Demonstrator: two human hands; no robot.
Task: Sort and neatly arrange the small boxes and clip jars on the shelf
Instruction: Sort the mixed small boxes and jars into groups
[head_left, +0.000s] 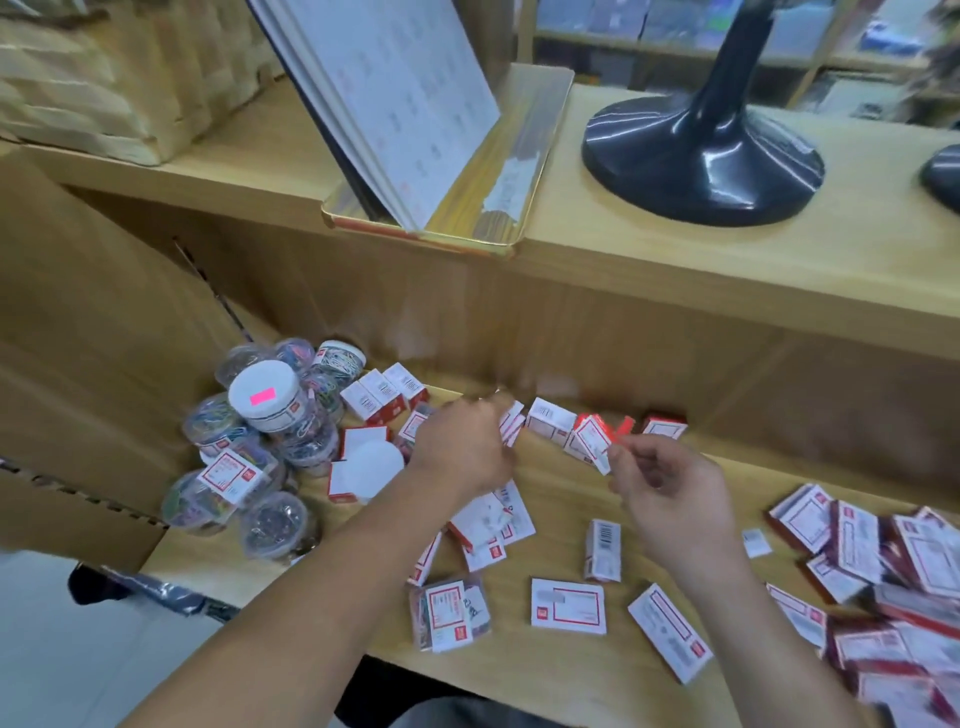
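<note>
Clip jars (260, 431) are heaped at the shelf's (545, 660) L end. Just R of them, nr the back edge, a small box (511, 426) seems gripped by L hand (462, 452) (blurred). A second box (592, 441) is pinched by R hand (670, 493), up-left of its fingertips, long axis tilted. A back-row box (550, 423) lies btwn the two. Loose boxes (883, 571) are piled at R end.

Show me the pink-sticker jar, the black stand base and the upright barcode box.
Pink-sticker jar (260, 382): head view, white lid.
Black stand base (701, 161): head view, glossy top.
Upright barcode box (602, 556): head view, front face.
</note>
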